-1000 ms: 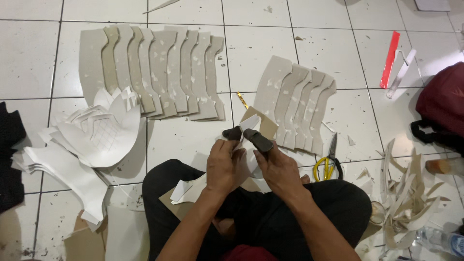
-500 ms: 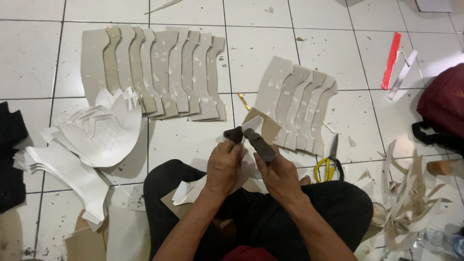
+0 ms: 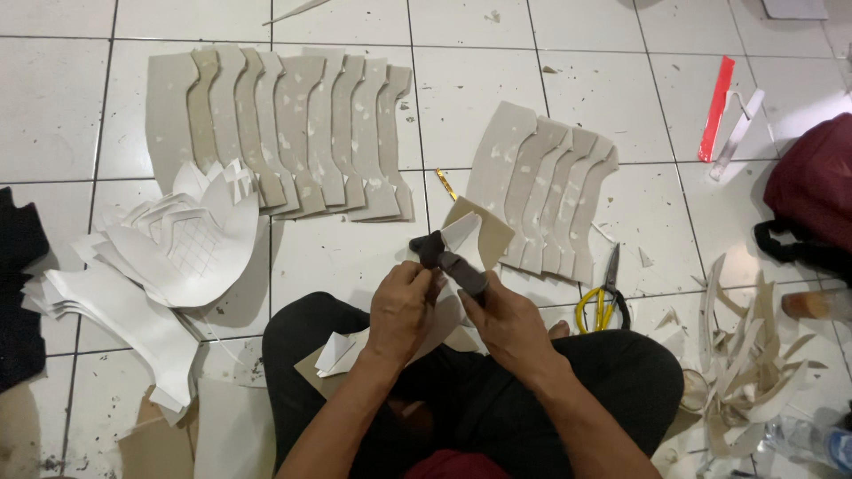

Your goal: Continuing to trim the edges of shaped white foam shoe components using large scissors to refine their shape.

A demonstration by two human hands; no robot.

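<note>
Both hands, left hand (image 3: 401, 306) and right hand (image 3: 504, 321), grip a dark tool (image 3: 448, 259)

Layout: big fanned row of cut boards (image 3: 280, 133) on floor (image 3: 53, 98), far left-centre. Smaller fan (image 3: 550, 191) to its right. Curved sheet pile (image 3: 169, 248) in front of big row, left of knees. Scissors (image 3: 603, 297) just in front of small fan. Scrap strips (image 3: 750, 355) right of scissors; bag (image 3: 816, 200) behind scraps.
</note>
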